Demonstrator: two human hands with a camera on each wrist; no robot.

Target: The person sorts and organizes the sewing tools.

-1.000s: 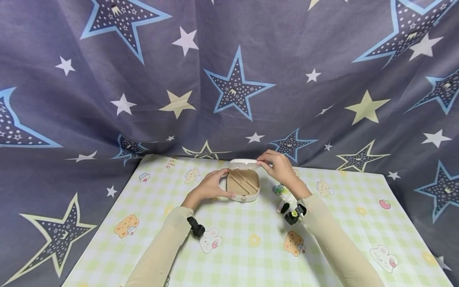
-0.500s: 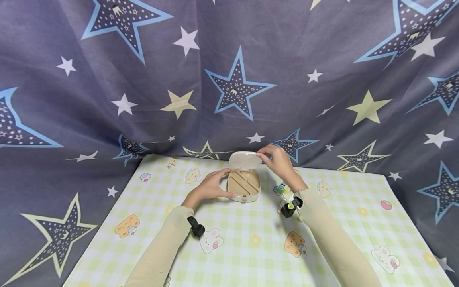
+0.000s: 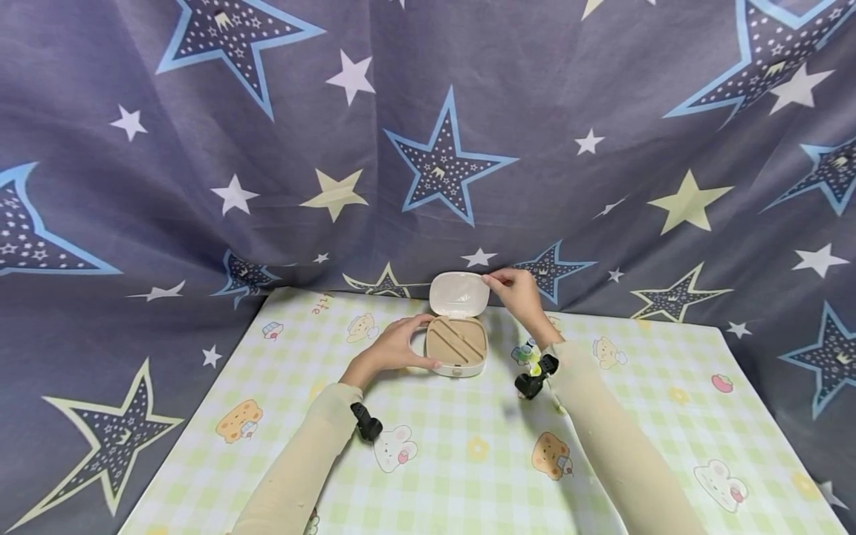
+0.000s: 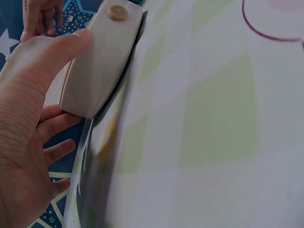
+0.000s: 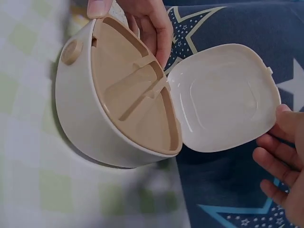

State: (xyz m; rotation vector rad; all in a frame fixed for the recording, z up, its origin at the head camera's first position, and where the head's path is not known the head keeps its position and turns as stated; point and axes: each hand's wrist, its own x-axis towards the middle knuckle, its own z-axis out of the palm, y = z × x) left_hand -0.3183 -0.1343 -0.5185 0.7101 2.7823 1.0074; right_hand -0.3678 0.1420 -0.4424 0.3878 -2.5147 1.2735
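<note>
Box [image 5: 81, 111] held by wide-spread left hand [image 3: 393, 347]; right hand [image 3: 520, 295] pinches its raised lid [image 3: 458, 295].

Glossy plastic lid [image 5: 221, 97], smooth plastic box [image 5: 80, 111], matt cloth backdrop [image 3: 414, 141]

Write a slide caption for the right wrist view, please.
Right hand holds the lid open; left hand grips the box.

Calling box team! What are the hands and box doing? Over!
Left hand holding box. Right hand holding edge of raised lid. Small things right of box, partly hidden; lid looks unblocked.
</note>
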